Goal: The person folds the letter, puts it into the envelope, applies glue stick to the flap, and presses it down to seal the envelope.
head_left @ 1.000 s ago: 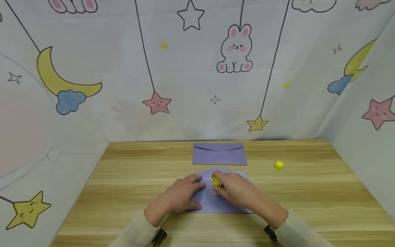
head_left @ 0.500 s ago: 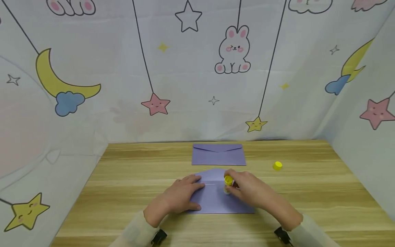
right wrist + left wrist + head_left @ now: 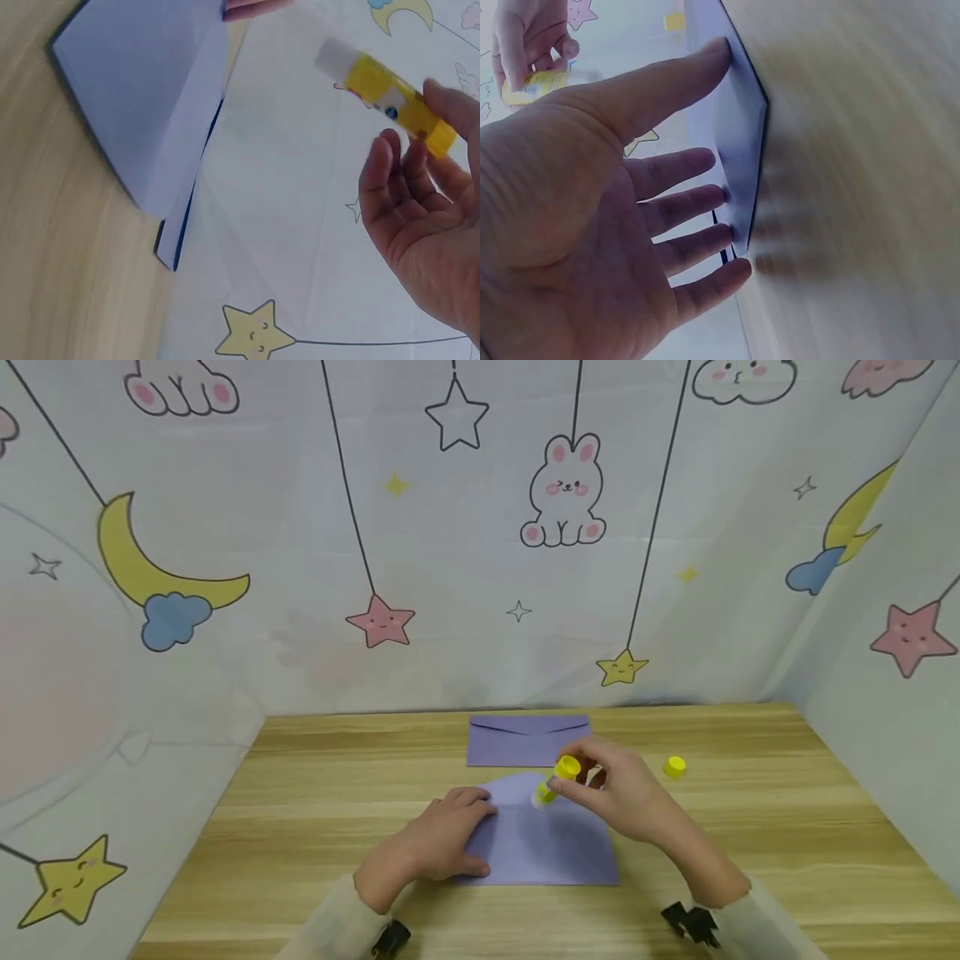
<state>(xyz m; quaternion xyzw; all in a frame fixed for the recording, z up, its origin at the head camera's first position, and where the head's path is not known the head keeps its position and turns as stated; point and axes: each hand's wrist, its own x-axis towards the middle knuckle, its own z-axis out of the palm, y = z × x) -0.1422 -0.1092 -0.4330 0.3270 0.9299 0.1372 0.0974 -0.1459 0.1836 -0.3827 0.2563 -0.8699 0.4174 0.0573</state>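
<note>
A purple envelope (image 3: 547, 856) lies on the table in front of the person, its flap unfolded away from them. On its left side rests the left hand (image 3: 441, 839), fingers spread and fairly straight; in the left wrist view its thumb (image 3: 686, 75) touches the paper. The right hand (image 3: 630, 793) pinches a yellow glue stick (image 3: 553, 783) by its base, above the envelope near the flap. The stick is tilted, with its whitish end (image 3: 336, 57) pointing down and left. In the right wrist view that end is clear of the paper.
Behind the first envelope lies a second purple envelope (image 3: 517, 748) with its flap folded down. A yellow cap (image 3: 675, 767) stands at the right on the wooden table (image 3: 322, 777). A printed white cloth (image 3: 450, 543) hangs behind and at the sides.
The right hand first slid the glue stick rightward over the envelope, upright. It has since lifted and tilted it, moving away from the person. The left hand has stayed in place.
</note>
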